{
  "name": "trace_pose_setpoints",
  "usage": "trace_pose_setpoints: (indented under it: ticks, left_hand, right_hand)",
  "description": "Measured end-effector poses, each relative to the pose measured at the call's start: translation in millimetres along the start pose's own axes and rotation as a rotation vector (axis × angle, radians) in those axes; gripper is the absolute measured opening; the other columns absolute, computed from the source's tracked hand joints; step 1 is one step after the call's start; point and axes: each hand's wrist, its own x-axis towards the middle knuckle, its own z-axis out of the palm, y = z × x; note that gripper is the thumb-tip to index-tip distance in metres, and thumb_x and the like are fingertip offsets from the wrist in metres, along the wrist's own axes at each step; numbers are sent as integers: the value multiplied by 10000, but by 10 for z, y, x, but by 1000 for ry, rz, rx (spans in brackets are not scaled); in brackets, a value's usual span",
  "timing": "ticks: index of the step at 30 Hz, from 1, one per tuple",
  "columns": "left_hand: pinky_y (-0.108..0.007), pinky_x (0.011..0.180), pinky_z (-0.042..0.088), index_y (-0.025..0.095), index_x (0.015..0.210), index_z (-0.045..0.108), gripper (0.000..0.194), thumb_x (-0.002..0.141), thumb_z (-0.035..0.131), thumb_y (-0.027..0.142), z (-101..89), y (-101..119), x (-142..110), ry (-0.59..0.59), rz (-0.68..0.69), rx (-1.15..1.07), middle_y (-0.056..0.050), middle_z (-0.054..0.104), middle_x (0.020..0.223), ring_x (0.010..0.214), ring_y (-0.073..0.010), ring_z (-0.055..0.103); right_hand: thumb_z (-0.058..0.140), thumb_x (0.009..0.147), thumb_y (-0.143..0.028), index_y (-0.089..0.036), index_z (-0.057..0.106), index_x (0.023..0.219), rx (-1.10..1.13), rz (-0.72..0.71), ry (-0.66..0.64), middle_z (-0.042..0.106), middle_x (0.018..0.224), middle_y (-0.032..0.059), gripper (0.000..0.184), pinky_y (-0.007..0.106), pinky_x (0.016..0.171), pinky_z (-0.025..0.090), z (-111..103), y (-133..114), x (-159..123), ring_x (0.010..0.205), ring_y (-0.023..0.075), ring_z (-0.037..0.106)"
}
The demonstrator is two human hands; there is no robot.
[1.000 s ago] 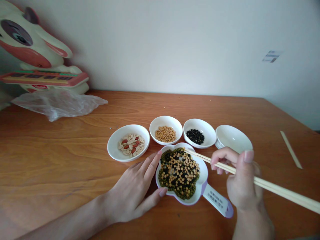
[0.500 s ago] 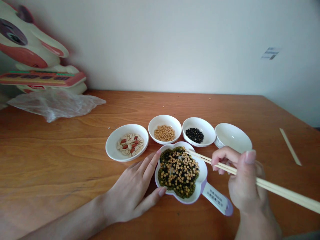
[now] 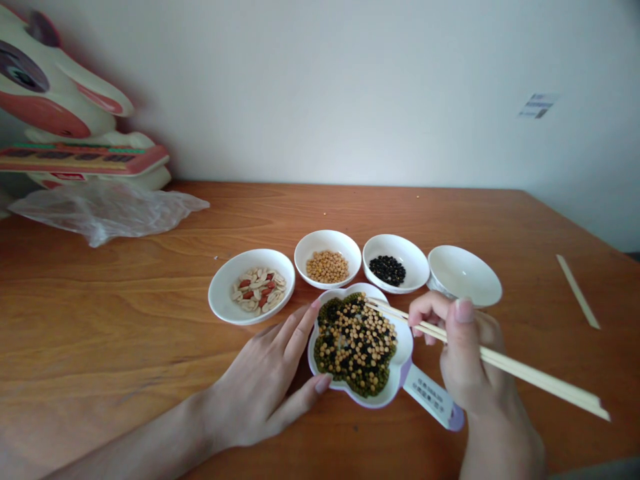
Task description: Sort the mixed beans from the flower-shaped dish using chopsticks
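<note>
A white flower-shaped dish [image 3: 406, 347] with a lilac rim and a labelled handle [image 3: 430, 395] lies on the table. It holds mixed green, black and yellow beans [image 3: 357, 343]. Against its left side rests my left hand [image 3: 275, 373], fingers spread, index fingertip and thumb touching the rim. My right hand [image 3: 465, 347] is closed around a pair of wooden chopsticks [image 3: 530, 375], their tips at the beans near the dish's upper edge. Whether a bean is pinched between the tips is too small to tell.
Behind the dish stand white bowls: one with peanuts and pale seeds [image 3: 259, 291], one with yellow beans [image 3: 327, 267], one with black beans [image 3: 387, 270], and a bare one [image 3: 465, 267]. A paper strip [image 3: 577, 291] lies right; a plastic bag [image 3: 110, 212] and cow-shaped toy keyboard [image 3: 85, 160] stand left.
My right hand has shifted left, and the far ends of the chopsticks have come into view. Their tips have moved slightly left. My left hand stays against the dish.
</note>
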Motion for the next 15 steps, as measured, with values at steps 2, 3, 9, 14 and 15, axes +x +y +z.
trace_pose_setpoints:
  ticks: [2, 3, 9, 14, 15]
  left_hand:
    - [-567, 1246, 513, 183, 1768, -54, 919, 1110, 517, 473, 0, -1, -1, 3, 1, -3, -244, 376, 1736, 1557, -375, 498]
    - [-564, 1247, 511, 186, 1768, -56, 921, 1109, 520, 472, -1, -1, -1, 5, 2, -2, -241, 374, 1738, 1558, -375, 498]
    - [-569, 1240, 516, 194, 1769, -55, 924, 1106, 526, 473, -3, -4, 9, 10, -1, 3, -241, 387, 1731, 1552, -383, 505]
    - [-564, 1254, 504, 184, 1770, -50, 920, 1108, 525, 465, -5, 3, 18, 4, 1, 7, -238, 377, 1739, 1566, -376, 490]
    - [-564, 1253, 504, 185, 1770, -47, 920, 1108, 526, 465, -4, 4, 18, 5, -1, 5, -237, 380, 1738, 1564, -376, 493]
  right_hand:
    - [147, 1148, -637, -244, 678, 800, 9, 10, -17, 618, 687, 10, 747, 344, 646, 384, 2, -19, -1, 670, 170, 547]
    - [144, 1147, -640, -244, 675, 802, 12, 12, -20, 616, 687, 9, 747, 344, 649, 381, 3, -24, 1, 671, 168, 545]
    - [154, 1149, -638, -241, 674, 774, 9, -20, -14, 610, 674, 4, 754, 344, 633, 366, 20, -5, 24, 656, 160, 549]
    - [161, 1149, -641, -238, 667, 790, 12, -23, -9, 600, 675, 1, 740, 346, 634, 358, 43, -9, 24, 657, 161, 545]
    - [161, 1147, -644, -238, 666, 792, 12, -22, -9, 599, 676, 2, 739, 348, 633, 358, 45, -11, 22, 658, 162, 544]
